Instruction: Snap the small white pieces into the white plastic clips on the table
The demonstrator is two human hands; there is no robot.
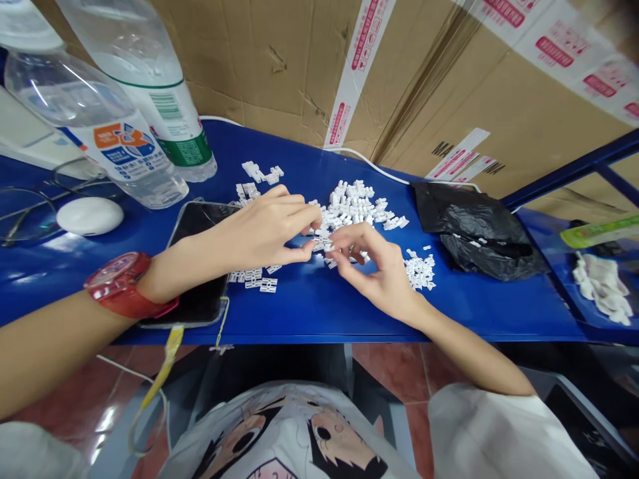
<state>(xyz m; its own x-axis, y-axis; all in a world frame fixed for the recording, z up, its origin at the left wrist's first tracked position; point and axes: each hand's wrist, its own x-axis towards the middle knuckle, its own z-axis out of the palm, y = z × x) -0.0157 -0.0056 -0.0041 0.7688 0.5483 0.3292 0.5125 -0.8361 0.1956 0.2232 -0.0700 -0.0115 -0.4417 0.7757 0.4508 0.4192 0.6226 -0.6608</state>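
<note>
My left hand, a red watch on its wrist, reaches over a phone. Its thumb and fingers are closed around a white plastic piece, partly hidden by the fingertips. From the other side, my right hand pinches a tiny white part against that piece. Behind both hands lies a heap of white plastic pieces. Beside my right hand is a smaller pile of tiny white parts. Several flat slotted white pieces lie below my left hand.
Two plastic bottles, a white mouse and glasses stand or lie at left on the blue table. A black plastic bag lies at right. Cardboard boxes wall off the back. A yellow-ended cable hangs over the front edge.
</note>
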